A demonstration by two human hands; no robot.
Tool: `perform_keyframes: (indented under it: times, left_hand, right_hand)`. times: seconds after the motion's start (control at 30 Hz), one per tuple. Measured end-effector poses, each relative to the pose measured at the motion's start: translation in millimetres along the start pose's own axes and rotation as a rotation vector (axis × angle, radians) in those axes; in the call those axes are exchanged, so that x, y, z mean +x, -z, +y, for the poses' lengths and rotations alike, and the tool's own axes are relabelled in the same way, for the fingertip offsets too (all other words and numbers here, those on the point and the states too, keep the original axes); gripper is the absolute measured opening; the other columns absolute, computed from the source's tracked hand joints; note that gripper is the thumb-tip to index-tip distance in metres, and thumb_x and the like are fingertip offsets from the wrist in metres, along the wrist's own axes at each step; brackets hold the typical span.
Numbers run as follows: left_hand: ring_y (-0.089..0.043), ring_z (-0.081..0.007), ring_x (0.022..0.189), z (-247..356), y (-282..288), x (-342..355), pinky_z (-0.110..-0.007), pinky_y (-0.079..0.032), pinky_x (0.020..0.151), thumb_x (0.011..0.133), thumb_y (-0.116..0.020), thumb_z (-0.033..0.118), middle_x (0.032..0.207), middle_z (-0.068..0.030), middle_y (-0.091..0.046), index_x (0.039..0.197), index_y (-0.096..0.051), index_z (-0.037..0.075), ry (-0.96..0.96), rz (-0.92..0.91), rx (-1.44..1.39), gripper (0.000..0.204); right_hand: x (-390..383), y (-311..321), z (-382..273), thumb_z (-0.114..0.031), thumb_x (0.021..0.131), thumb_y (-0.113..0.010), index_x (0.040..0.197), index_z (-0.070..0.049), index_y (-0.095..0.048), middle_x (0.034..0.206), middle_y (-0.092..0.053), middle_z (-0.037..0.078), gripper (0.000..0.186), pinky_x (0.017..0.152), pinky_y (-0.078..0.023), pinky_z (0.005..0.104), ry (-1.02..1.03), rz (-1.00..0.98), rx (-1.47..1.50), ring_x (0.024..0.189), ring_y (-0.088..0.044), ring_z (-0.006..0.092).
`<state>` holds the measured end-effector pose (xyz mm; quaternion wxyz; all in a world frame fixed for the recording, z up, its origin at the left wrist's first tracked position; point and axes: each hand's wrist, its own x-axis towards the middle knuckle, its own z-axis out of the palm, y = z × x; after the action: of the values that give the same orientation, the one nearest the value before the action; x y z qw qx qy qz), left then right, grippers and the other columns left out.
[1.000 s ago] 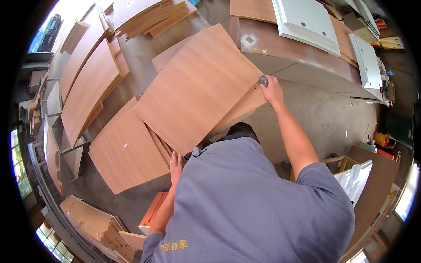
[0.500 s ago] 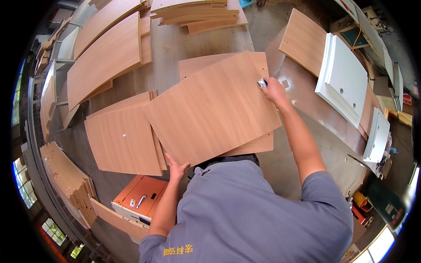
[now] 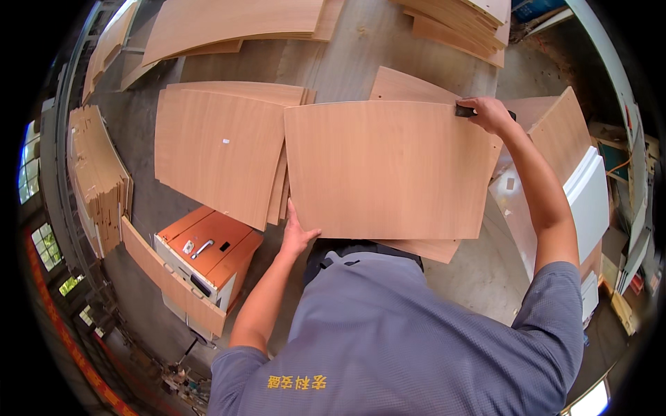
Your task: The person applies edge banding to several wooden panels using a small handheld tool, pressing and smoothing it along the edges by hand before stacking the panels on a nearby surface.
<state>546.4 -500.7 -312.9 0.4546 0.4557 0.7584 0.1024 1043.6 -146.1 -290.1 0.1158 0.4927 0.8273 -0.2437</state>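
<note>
A flat wood-grain panel (image 3: 388, 170) lies in front of me, on top of another wood-grain panel (image 3: 409, 84) whose parts stick out behind and below it. My left hand (image 3: 300, 234) grips the panel's near left corner, one finger up its left edge and the thumb along the near edge. At the far right corner, my right hand (image 3: 488, 114) is closed around a small dark hand tool (image 3: 465, 111), held against the panel's far edge. The fingers hide most of the tool, so its exact kind cannot be made out.
Left of the panel sits a stack of similar panels (image 3: 215, 149) with a small white label. An orange-topped cabinet (image 3: 211, 243) with a metal handle stands near my left forearm. White panels (image 3: 590, 201) lie to the right. More board stacks (image 3: 236, 21) lie at the back.
The panel has turned to lie squarer to me. My right hand has moved with the tool to its far right corner, while my left hand stays at the near left corner. The view has shifted.
</note>
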Motion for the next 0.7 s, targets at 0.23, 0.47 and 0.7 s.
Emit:
perform_keyframes:
  times: [0.23, 0.47, 0.7]
  left_hand:
    - [-0.046, -0.0394, 0.133, -5, 3, -2, -0.041, -0.040, 0.110, 0.069, -0.086, 0.012, 0.149, -0.0264, -0.039, 0.156, 0.006, 0.012, -0.042, 0.016, -0.021, 0.127]
    - [-0.062, -0.0361, 0.115, -34, 7, 0, -0.039, -0.052, 0.096, 0.078, -0.079, 0.018, 0.127, -0.0249, -0.061, 0.153, -0.024, 0.004, -0.106, 0.011, -0.195, 0.094]
    - [-0.066, -0.0124, 0.086, -101, 16, 22, -0.028, -0.055, 0.075, 0.093, -0.068, 0.013, 0.100, -0.0065, -0.071, 0.119, -0.064, -0.005, 0.214, -0.396, -1.028, 0.032]
  right_hand:
    - [101, -19, -170, -0.009, 0.077, -0.068, 0.123, -0.019, -0.066, 0.107, -0.070, 0.007, 0.047, 0.081, -0.054, 0.0417, 0.246, -0.016, -0.113, 0.102, -0.065, 0.0301]
    - [172, -40, -344, -0.012, 0.082, -0.062, 0.113, -0.009, -0.067, 0.122, -0.064, 0.017, 0.032, 0.086, -0.054, 0.0449, 0.159, 0.052, 0.010, 0.102, -0.065, 0.0358]
    - [37, -147, -438, -0.018, 0.085, -0.069, 0.134, -0.001, -0.049, 0.150, -0.023, 0.040, 0.056, 0.086, -0.054, 0.0506, -0.132, 0.169, 0.285, 0.100, -0.062, 0.0507]
